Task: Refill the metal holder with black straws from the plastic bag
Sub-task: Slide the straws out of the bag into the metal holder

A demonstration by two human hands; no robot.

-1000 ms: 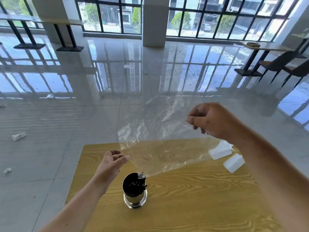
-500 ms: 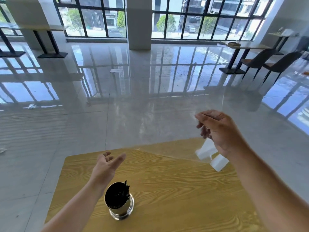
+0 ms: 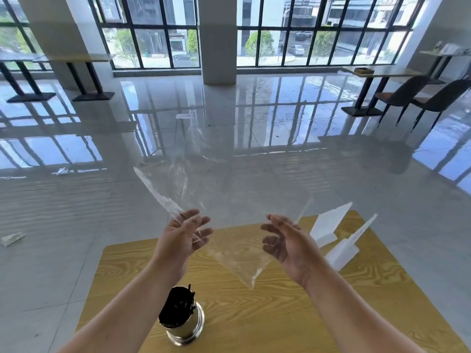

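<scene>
Two hands up at the plastic bag.
Right hand grips one edge; left hand's hold is unclear. Metal holder with black straws stands at the surface's near edge.

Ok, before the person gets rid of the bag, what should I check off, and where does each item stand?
1. Clear plastic bag empty of straws: ok, none visible inside.
2. Metal holder upright on the wooden table: ok.
3. Black straws fill the holder: ok, packed to the rim.
4. Loose straws on the table: ok, none visible.
5. Bag clear of the holder: ok, its lower corner hangs apart from it.
6. Left hand and right hand grip on the bag: cannot tell, finger contact unclear.
</scene>
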